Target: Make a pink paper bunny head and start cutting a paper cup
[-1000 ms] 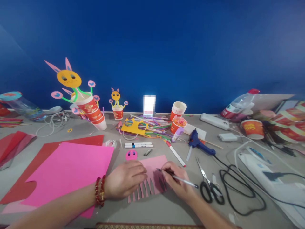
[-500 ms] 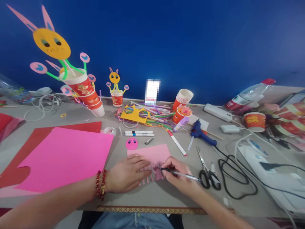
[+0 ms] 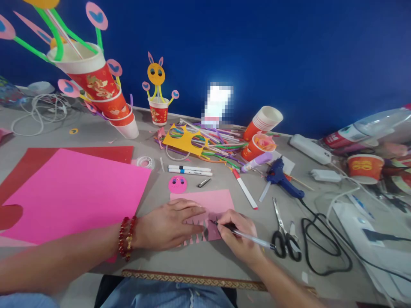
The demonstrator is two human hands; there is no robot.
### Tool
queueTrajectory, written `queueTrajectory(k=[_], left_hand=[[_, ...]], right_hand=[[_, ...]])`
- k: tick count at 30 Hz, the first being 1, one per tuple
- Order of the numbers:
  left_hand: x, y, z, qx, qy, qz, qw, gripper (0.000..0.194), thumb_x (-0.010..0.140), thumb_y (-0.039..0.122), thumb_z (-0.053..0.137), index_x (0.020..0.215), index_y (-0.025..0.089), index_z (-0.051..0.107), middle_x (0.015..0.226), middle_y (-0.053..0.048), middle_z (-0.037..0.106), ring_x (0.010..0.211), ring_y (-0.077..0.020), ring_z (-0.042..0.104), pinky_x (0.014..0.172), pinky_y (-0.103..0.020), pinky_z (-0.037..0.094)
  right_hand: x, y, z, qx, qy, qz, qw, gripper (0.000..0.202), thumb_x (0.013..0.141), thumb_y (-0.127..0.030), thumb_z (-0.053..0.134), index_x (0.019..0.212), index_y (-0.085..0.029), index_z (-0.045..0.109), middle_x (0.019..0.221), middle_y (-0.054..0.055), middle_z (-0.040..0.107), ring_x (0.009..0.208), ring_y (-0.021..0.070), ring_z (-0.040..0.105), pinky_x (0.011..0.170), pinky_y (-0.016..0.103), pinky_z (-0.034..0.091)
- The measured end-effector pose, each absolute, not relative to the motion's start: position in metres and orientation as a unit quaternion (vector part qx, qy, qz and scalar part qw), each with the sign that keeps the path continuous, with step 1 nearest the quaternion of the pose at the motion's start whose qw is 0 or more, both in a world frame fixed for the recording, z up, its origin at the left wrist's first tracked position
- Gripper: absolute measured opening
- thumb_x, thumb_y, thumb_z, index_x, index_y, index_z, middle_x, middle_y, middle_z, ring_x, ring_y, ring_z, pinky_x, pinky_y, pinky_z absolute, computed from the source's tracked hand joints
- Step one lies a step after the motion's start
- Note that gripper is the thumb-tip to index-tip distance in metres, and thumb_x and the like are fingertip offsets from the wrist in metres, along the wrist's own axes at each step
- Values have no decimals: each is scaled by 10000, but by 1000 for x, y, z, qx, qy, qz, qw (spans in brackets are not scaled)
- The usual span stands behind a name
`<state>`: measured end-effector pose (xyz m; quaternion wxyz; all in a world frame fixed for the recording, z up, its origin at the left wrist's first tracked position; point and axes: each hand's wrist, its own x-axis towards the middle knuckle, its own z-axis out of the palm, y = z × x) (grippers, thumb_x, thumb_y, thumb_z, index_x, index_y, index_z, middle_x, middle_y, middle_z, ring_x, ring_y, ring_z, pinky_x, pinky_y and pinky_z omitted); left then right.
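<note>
My left hand point(image 3: 168, 224) lies flat with its fingers spread on a light pink paper point(image 3: 218, 201), whose lower edge has pointed cut-outs. In my right hand point(image 3: 239, 237) is a clear pen point(image 3: 253, 238) with a black grip, its tip at the paper just right of my left fingertips. A small bright pink disc with drawn eyes point(image 3: 177, 185) rests above the paper. Two markers point(image 3: 189, 170) lie behind it, and black-handled scissors point(image 3: 285, 235) are to the right of my right hand.
Large pink sheet point(image 3: 86, 192) over red paper at left. Stacked cups with paper figures point(image 3: 118, 107) stand behind it. Pipe cleaners point(image 3: 221, 141) and yellow paper point(image 3: 184, 140) lie at back centre. Blue glue gun point(image 3: 282, 177), black cable point(image 3: 305, 239) and white power strip point(image 3: 362, 248) are at right.
The head view has shifted down and closer. The pen tip has moved slightly left over the pink paper. My left hand stays flat on it.
</note>
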<state>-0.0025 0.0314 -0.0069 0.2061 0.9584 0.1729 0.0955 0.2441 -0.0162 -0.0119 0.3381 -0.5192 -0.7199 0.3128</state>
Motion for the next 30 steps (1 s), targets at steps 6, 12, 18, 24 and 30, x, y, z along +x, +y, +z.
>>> queueTrajectory(k=[6,12,18,24,30], left_hand=[[-1,34,-6,959,163,83,215,412,876,229,558,1285,270,561,1497,-74,410,1337,-273,408,1122,-422,325],[0,36,-5,964,163,64,200,398,905,259,536,1302,290,542,1499,-64,405,1356,-259,382,1125,-406,315],[-1,36,-6,964,158,77,200,391,906,251,539,1297,275,552,1487,-75,421,1345,-270,397,1112,-413,332],[-1,36,-5,965,157,72,198,386,908,250,532,1292,273,555,1491,-79,416,1344,-272,398,1107,-418,338],[-1,37,-5,962,156,81,209,390,903,248,536,1292,270,556,1485,-81,423,1339,-276,404,1110,-419,338]], right_hand=[[242,-14,-9,-521,-727,302,330,159,775,-136,487,651,-224,536,540,-33,543,491,122,489,503,228,384],[243,-15,-9,-508,-730,306,338,162,782,-117,482,671,-223,534,548,-39,535,490,115,480,504,220,381],[244,-16,-10,-514,-726,307,338,151,778,-120,486,680,-224,534,553,-36,546,482,114,482,494,221,382],[241,-15,-9,-520,-724,308,333,156,762,-119,475,668,-231,528,541,-33,553,482,123,491,500,227,389],[242,-14,-8,-524,-724,313,322,151,775,-137,478,673,-237,527,552,-30,557,494,127,496,513,228,395]])
